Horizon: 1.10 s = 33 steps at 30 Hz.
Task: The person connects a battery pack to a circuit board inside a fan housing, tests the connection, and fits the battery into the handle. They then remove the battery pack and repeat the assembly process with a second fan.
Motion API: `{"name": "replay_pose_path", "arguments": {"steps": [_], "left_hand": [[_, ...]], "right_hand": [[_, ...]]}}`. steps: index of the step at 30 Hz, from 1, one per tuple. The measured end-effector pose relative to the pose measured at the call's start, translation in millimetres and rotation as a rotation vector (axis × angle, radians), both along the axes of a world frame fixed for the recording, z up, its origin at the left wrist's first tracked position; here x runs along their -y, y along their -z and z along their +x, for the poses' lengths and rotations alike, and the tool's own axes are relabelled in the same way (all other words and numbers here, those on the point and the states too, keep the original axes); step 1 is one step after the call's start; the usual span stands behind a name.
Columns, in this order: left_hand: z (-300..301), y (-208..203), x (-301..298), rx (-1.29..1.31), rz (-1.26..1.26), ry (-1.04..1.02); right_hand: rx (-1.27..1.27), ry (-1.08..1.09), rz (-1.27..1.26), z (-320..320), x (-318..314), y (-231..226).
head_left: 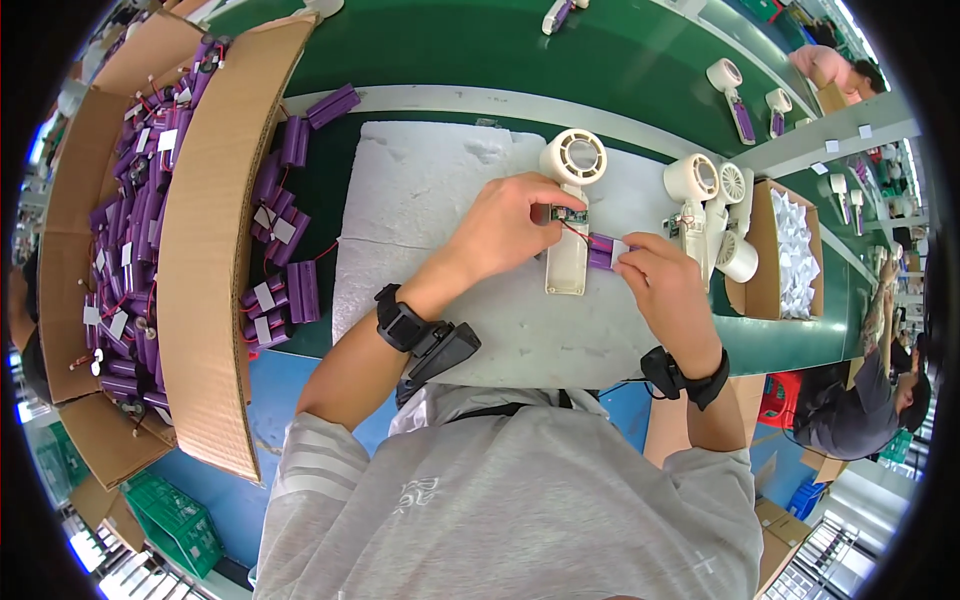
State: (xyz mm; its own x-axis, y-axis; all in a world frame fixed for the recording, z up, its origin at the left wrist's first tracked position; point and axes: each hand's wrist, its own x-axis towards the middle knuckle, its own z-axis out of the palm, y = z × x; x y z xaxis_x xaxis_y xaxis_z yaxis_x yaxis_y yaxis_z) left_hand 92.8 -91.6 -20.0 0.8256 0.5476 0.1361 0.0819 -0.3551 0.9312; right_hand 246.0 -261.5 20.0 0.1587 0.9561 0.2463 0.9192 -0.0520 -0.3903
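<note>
While the left hand [503, 224] grips a white handheld fan [566, 268], the right [664, 282], apart, pinches a purple battery pack [602, 253]; foam sheet [480, 330] on green worktop [835, 330], blue floor [285, 385].

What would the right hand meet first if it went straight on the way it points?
Past the purple battery pack it holds, the right hand would likely meet the cream handheld fan's open handle; depth is unclear.

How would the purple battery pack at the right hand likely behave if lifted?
The purple battery pack should probably stay stiff: its straight-edged body shows no sag. The thin red wire curves, so it likely flops and might snag.
</note>
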Motion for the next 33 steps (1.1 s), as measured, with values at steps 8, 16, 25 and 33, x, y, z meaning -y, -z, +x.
{"name": "replay_pose_path", "arguments": {"steps": [8, 16, 25, 33], "left_hand": [[1, -2, -1, -0.047, 0.075, 0.048], [-1, 3, -2, 0.001, 0.100, 0.046], [0, 1, 0, -0.015, 0.090, 0.035], [0, 5, 0, -0.009, 0.084, 0.018]], "right_hand": [[0.142, -0.055, -0.070, -2, -6, -4], [-0.066, 0.035, -0.149, 3, -9, -9], [0.085, -0.064, -0.057, -3, -6, -3], [-0.063, -0.094, -0.206, 19, -11, -3]]}}
